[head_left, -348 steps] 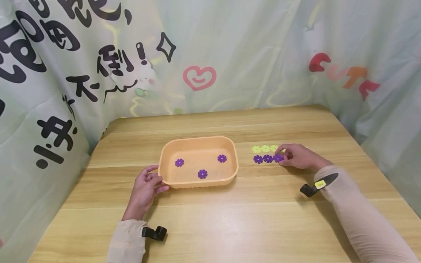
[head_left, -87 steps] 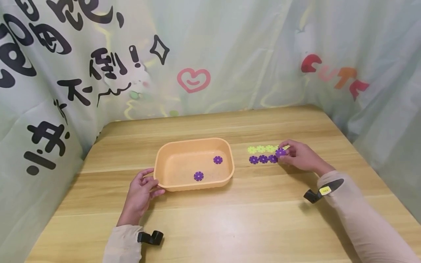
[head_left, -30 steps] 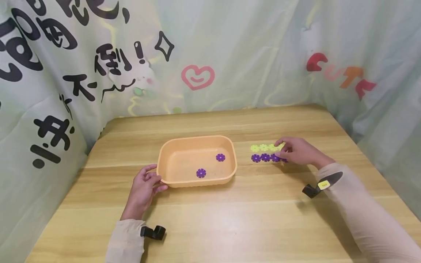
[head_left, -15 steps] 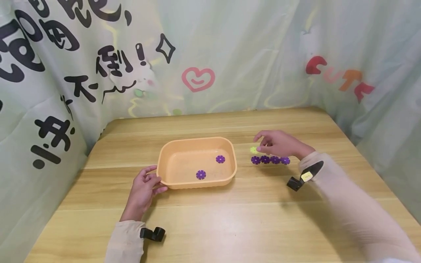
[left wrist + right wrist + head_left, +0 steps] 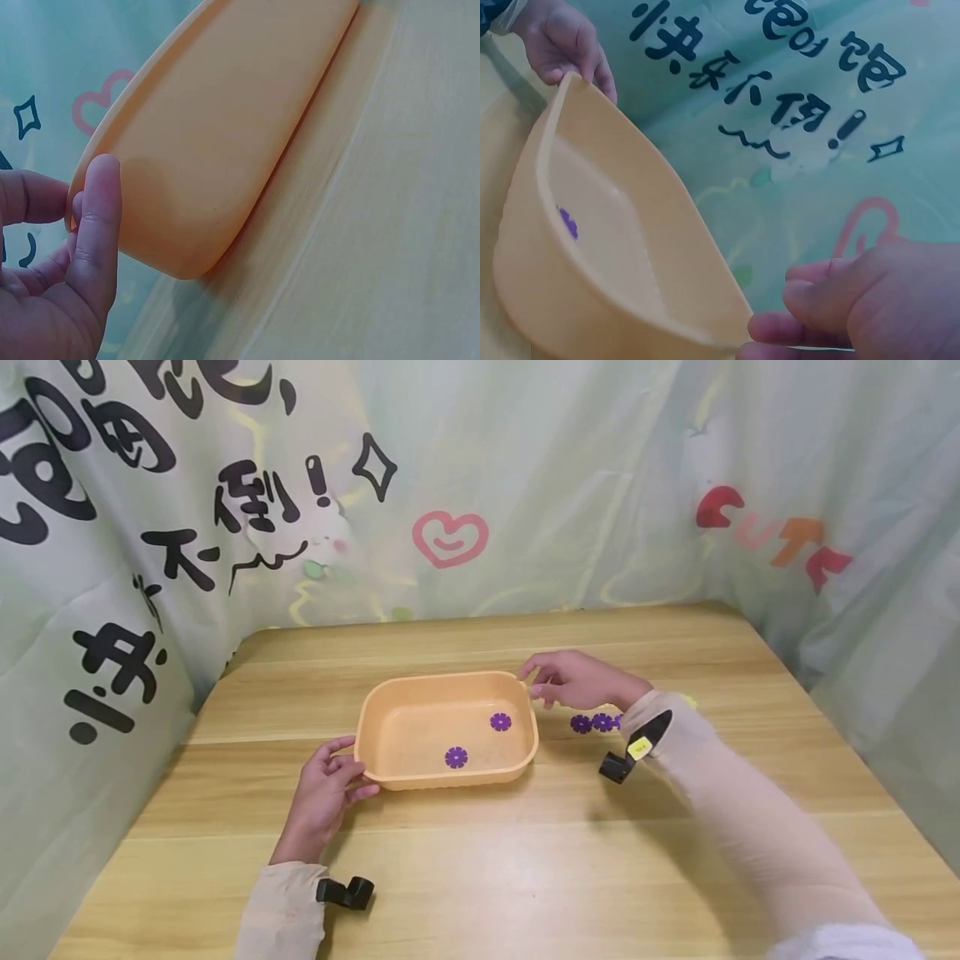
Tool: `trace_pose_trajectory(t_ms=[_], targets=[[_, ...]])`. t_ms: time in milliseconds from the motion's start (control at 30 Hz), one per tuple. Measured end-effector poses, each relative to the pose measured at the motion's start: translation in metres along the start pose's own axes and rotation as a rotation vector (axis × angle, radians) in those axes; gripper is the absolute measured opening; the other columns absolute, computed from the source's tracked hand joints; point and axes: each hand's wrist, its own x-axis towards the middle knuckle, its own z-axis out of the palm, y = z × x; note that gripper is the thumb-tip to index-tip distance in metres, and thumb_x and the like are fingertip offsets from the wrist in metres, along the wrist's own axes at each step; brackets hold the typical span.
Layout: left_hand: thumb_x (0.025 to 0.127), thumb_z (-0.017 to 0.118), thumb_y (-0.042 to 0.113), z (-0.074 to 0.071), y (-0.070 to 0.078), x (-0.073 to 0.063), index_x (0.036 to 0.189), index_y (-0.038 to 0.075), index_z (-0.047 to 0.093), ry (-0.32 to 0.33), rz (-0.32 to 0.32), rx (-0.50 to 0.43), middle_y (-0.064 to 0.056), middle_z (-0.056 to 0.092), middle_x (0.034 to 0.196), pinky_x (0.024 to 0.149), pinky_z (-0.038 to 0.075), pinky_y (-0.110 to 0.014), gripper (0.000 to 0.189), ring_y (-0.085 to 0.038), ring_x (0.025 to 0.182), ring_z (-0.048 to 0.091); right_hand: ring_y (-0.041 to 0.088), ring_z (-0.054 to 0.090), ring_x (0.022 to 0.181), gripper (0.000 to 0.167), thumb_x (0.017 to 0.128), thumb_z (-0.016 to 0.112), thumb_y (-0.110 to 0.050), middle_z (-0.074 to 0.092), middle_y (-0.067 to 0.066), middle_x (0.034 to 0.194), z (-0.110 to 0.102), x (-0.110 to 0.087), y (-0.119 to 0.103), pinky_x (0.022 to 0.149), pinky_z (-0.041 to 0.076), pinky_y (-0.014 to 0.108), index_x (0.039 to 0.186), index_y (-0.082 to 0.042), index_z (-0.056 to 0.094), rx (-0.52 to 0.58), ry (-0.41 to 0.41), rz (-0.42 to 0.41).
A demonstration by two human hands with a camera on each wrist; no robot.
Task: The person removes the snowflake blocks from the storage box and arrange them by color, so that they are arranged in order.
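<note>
An orange plastic basin (image 5: 420,770) sits on the table with two purple snowflake discs in it, one near the front (image 5: 456,757) and one toward the right (image 5: 500,722). My left hand (image 5: 322,797) pinches the basin's left rim; the left wrist view shows the thumb (image 5: 99,217) against the outer wall. At the basin's right back corner hovers my right hand (image 5: 581,681), fingers loosely bent, with nothing visible in it. Its fingertips are close to the rim; whether they touch, I cannot tell. A row of purple snowflake discs (image 5: 602,722) lies under the right forearm, partly hidden.
A bit of a yellow snowflake disc (image 5: 690,700) shows behind the right sleeve; the other yellow ones are hidden. The wooden table (image 5: 480,860) ends at a printed curtain (image 5: 555,527) at the back and sides.
One purple disc has left the basin, and the purple row has grown by one at its right end. My right hand has let go there and moved left to the basin. The left hand stays.
</note>
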Motion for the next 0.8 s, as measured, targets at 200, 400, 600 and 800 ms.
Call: trace_pose_trajectory(t_ms=[200, 400, 600, 800], targets=[[0.093, 0.048, -0.011, 0.001, 0.002, 0.0, 0.137, -0.001, 0.036, 0.008, 0.004, -0.002, -0.009, 0.051, 0.097, 0.068, 0.063, -0.028, 0.046, -0.015, 0.074, 0.061, 0.029, 0.067, 0.081, 0.027, 0.097, 0.044, 0.006, 0.064, 0.022, 0.098, 0.009, 0.02, -0.01, 0.067, 0.06, 0.045, 0.122, 0.003, 0.056, 0.039, -0.04, -0.01], [0.094, 0.048, -0.011, -0.005, 0.0, -0.005, 0.138, 0.0, 0.035, 0.02, -0.017, 0.021, -0.008, 0.05, 0.095, 0.068, 0.063, -0.028, 0.047, -0.016, 0.076, 0.061, 0.034, 0.066, 0.094, 0.032, 0.098, 0.041, 0.006, 0.058, 0.024, 0.11, 0.026, 0.041, -0.022, 0.068, 0.062, 0.036, 0.129, 0.002, 0.05, 0.08, -0.142, 0.086], [0.093, 0.05, -0.009, -0.003, -0.002, -0.004, 0.138, 0.0, 0.036, 0.009, -0.002, 0.018, -0.011, 0.05, 0.096, 0.069, 0.063, -0.03, 0.048, -0.017, 0.076, 0.061, 0.027, 0.063, 0.084, 0.04, 0.096, 0.039, 0.006, 0.054, 0.023, 0.114, 0.038, 0.061, -0.03, 0.068, 0.061, 0.032, 0.135, 0.0, 0.045, 0.069, -0.208, 0.237], [0.093, 0.049, -0.011, 0.0, -0.001, -0.001, 0.138, 0.0, 0.035, 0.003, -0.011, 0.011, -0.008, 0.049, 0.094, 0.068, 0.063, -0.029, 0.048, -0.016, 0.075, 0.06, 0.012, 0.052, 0.056, 0.05, 0.089, 0.037, 0.011, 0.054, 0.016, 0.106, 0.05, 0.073, -0.033, 0.053, 0.056, 0.023, 0.136, -0.003, 0.046, -0.04, -0.248, 0.307]])
